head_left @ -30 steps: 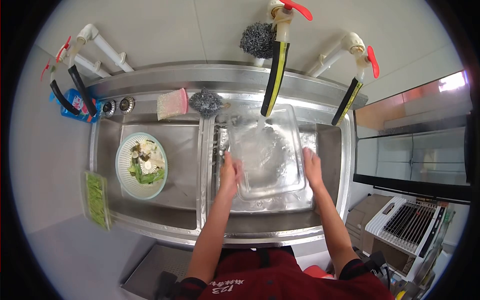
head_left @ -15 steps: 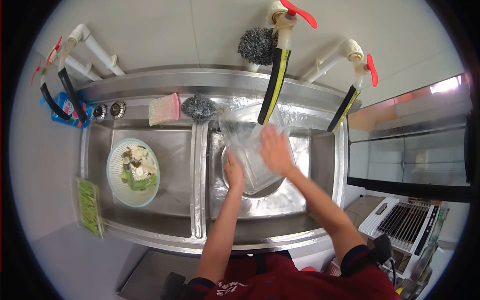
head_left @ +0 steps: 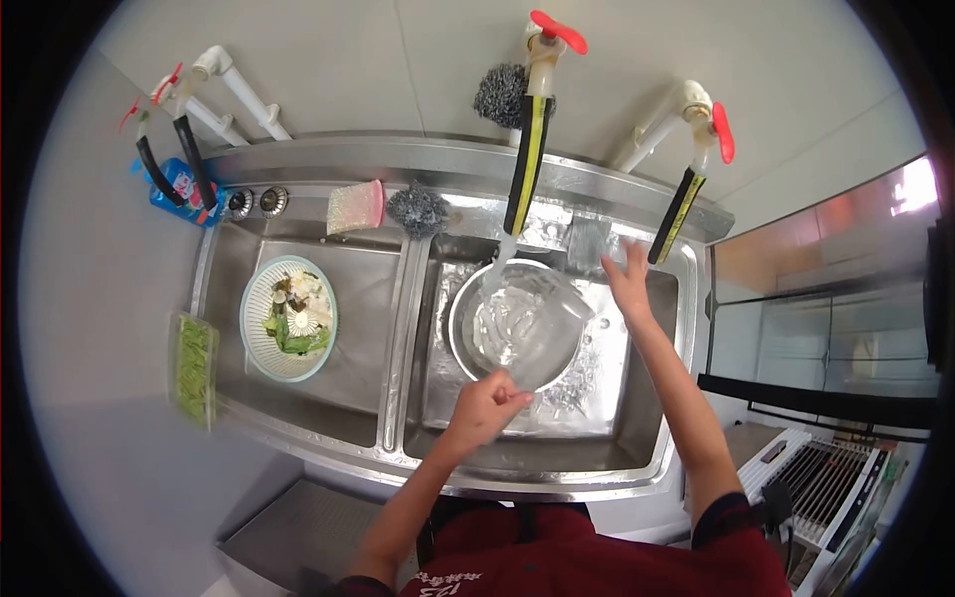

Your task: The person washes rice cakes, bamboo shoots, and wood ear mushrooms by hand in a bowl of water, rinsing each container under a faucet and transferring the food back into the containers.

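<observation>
My left hand [head_left: 485, 410] is closed on the near edge of a clear plastic container [head_left: 550, 333], which is tilted over a round metal basin [head_left: 456, 328] in the right sink. Water runs from the middle tap's black and yellow hose [head_left: 525, 164] into the area of the basin and container. The container's outline is blurred and see-through. My right hand [head_left: 629, 286] is off the container, fingers apart, over the sink's back right side. Close to its fingertips is a greyish, translucent flat thing [head_left: 589, 244] at the back edge.
A white-green colander [head_left: 249, 318] with vegetable scraps sits in the left sink. A box of green vegetables [head_left: 195, 370] stands at far left. On the back ledge are a pink sponge [head_left: 356, 206], a steel scourer [head_left: 417, 210] and a blue bottle [head_left: 184, 189]. Another hose [head_left: 678, 216] hangs right.
My right hand has left the container and moved right. My left hand has moved down toward me, tilting the container and uncovering the basin. The view has shifted slightly.
</observation>
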`<action>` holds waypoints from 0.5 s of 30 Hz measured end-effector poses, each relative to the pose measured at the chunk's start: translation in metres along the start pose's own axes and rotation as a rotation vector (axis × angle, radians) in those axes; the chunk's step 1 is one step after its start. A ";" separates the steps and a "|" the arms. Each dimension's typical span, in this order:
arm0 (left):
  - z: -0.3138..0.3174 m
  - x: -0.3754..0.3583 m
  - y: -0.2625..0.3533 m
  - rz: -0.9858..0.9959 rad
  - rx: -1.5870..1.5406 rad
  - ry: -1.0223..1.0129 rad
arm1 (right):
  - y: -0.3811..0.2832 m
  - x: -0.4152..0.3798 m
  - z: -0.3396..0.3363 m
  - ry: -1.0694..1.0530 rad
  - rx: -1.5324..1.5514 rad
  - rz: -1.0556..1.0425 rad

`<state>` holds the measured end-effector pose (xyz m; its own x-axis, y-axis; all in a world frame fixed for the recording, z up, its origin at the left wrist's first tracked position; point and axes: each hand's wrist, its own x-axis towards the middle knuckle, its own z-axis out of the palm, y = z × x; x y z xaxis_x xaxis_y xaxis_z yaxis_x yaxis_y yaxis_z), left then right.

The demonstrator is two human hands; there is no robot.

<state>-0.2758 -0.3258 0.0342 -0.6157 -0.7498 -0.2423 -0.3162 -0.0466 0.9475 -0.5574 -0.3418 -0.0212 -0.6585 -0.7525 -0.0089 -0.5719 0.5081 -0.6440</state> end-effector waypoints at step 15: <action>0.012 -0.044 0.070 0.569 0.624 0.227 | 0.063 -0.170 0.018 -0.583 1.764 0.816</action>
<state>-0.2795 -0.2878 0.1090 -0.6626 -0.6658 0.3431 -0.3831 0.6949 0.6085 -0.4727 -0.1889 -0.0738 -0.0540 -0.8063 -0.5891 0.9595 0.1215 -0.2542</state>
